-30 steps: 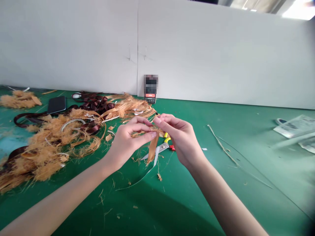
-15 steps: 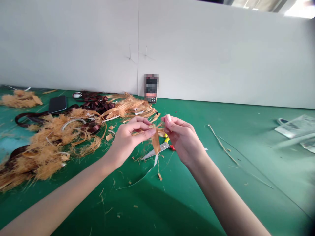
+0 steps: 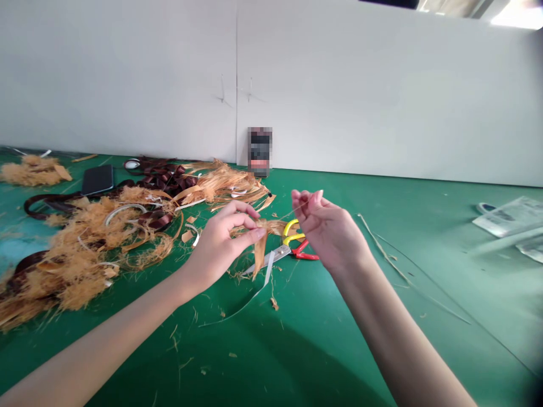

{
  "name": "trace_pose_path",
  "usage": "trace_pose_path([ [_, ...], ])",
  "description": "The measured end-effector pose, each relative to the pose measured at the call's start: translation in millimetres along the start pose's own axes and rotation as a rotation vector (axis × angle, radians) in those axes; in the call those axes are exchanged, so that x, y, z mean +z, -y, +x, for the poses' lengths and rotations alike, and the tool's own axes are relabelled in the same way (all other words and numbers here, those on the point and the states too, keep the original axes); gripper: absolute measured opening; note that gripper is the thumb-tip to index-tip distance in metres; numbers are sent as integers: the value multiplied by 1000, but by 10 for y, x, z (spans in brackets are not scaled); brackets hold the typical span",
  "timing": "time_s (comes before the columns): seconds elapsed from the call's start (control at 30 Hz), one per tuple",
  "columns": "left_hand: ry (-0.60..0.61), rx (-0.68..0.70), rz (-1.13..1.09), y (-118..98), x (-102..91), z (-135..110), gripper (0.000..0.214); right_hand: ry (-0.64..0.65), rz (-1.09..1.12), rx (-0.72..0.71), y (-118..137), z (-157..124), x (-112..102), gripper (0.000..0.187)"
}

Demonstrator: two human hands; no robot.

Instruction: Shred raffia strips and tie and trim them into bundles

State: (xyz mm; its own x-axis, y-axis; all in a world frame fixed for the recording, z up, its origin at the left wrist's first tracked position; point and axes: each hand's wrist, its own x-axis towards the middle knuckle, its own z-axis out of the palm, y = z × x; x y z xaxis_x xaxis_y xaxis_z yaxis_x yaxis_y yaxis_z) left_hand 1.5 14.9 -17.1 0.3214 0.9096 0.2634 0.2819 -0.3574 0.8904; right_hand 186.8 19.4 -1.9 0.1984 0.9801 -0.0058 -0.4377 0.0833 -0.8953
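Observation:
My left hand is closed, pinching a tan ribbon whose tails hang down and stretch off to the right. Thin threads run from that ribbon to my right hand, which is closed with thumb and fingertips together on a thread. Below and between both hands, scissors with one yellow and one red handle lie on the green table. A narrow white strip lies across the blades' side, close under the ribbon.
Frayed tan fibre and dark brown ribbon are heaped on the left. A dark phone lies among them. Another phone-like device leans on the white panel. Loose strings and clear plastic packets lie right.
My right hand has moved right, away from my left hand, drawing the thread out between them. The scissors' handles now show more. My left hand has hardly moved.

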Motion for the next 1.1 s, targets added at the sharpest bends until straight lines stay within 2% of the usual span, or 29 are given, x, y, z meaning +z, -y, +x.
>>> trace_pose_path([
  [0.13, -17, 67, 118, 76, -28, 33, 19, 11, -42, -17, 123, 35, -90, 17],
  [0.2, -7, 129, 206, 112, -62, 62, 17, 52, -139, -45, 144, 27, -115, 17],
  [0.27, 11, 222, 321, 148, -107, 100, 17, 132, -345, -109, 124, 22, -141, 15],
  [0.43, 28, 420, 563, 242, -241, 196, 19, 321, -1034, -294, 32, 61, -290, 13],
  [0.53, 53, 411, 570, 284, -308, 231, 18, 443, -1279, -281, 41, 53, -385, 14],
  [0.63, 82, 366, 531, 323, -344, 263, 19, 508, -1358, -235, 68, -5, -409, 16],
  [0.77, 90, 337, 511, 366, -334, 302, 19, 565, -1298, -111, 71, -70, -363, 36],
  [0.83, 95, 303, 460, 364, -310, 308, 19, 480, -1149, -71, 74, -73, -330, 46],
  [0.93, 95, 225, 338, 335, -253, 294, 19, 261, -800, -44, 91, -49, -278, 51],
  [1.0, 94, 147, 246, 325, -203, 274, 20, 171, -559, -64, 98, -20, -250, 48],
  [1.1, 81, 31, 83, 362, -109, 235, 22, 113, -287, -148, 87, 39, -223, 37],
])
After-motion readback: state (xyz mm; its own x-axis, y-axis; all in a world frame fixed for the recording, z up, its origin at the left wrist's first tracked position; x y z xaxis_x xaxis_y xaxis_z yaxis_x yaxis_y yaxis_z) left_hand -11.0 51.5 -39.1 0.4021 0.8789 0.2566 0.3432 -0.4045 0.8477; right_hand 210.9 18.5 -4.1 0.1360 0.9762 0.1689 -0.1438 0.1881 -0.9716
